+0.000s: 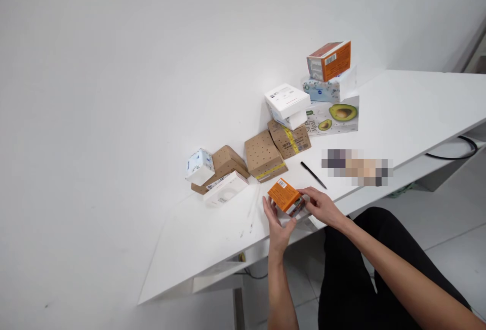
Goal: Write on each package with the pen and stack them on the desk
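Note:
A small orange box [283, 196] with a white barcode label is at the table's front edge, between my two hands. My left hand [279, 228] is wrapped round its near left side, with the fingers behind it and the thumb at the front. My right hand [318, 205] grips the box's right end, its fingertips pinched there. The box is tilted, and one printed side with darker colours faces my right hand. Just beyond the right hand a black pen [313, 175] lies on the white table [182, 249].
Against the wall stand brown cartons [264, 153] with yellow tape, a white box [288, 99], an avocado-printed box [334, 116], and another orange box [330, 62] on a tissue pack [322, 90]. Further left, a white box [227, 189] leans near a tissue pack [200, 165]. A pixelated patch covers something at right.

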Demonstrator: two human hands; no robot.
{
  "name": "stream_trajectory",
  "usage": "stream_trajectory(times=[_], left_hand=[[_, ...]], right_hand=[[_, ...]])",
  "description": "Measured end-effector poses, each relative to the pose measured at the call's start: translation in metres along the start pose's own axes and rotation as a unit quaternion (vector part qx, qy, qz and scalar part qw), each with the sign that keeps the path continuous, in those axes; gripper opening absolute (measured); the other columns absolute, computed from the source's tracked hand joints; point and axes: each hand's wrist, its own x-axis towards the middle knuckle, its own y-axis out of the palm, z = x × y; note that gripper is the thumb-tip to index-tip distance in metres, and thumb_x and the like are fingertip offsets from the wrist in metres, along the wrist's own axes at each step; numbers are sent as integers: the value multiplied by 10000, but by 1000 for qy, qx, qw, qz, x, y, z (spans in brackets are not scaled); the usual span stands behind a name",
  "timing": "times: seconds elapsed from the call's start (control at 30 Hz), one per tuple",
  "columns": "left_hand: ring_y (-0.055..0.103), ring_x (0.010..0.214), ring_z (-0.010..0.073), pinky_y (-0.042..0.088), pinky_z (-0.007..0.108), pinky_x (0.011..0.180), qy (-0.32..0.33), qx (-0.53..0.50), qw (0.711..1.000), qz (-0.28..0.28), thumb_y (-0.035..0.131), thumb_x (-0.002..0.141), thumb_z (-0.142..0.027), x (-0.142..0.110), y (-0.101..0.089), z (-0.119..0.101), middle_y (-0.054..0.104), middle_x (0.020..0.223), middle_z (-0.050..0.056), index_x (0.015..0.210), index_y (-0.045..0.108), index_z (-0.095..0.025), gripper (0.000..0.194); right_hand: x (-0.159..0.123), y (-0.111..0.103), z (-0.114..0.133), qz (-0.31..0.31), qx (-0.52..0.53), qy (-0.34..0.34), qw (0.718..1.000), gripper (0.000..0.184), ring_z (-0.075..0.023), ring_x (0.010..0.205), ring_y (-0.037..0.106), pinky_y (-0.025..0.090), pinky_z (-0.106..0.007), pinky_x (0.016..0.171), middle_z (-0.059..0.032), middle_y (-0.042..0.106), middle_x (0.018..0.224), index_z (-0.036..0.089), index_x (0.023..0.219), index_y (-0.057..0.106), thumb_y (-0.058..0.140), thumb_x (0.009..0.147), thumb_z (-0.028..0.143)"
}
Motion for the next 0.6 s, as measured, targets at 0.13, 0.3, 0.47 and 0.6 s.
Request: stream_trajectory(times=[0.13,0.3,0.47,0.6], left_hand=[[307,1374,246,285,423,1108,-31,-2,999,19,737,689,-347,12,-1,0,215,1521,130,1457,-43,-301,1096],[450,1276,283,392,432,1037,-44,-10,999,14,766,642,-342,19,5,-1,404,1412,155,1447,146,-244,1021],[463,1253,287,423,415,1002,-25,10,998,-60,747,659,-319,15,-1,-19,320,1434,159,1433,137,-272,987],[461,1231,270,407,417,1013,-16,123,989,-77,735,662,-284,15,-10,-34,371,1329,121,1434,167,-270,959]], right_hand=[[1,0,-1,-12,-4,0,1000,459,-117,565,509,427,-266,553,-52,636,960,226,1108,623,427,719,83],[2,0,-3,-21,-7,-7,1000,436,-131,609,546,446,-274,588,-54,635,946,217,1065,625,407,716,70],[2,1,-4,-23,-24,-7,999,415,-125,601,536,452,-281,608,-47,626,945,208,1044,607,397,715,68],[-1,2,-4,-24,-24,-1,999,371,-120,596,527,447,-280,596,-60,626,982,196,1046,599,400,750,93]])
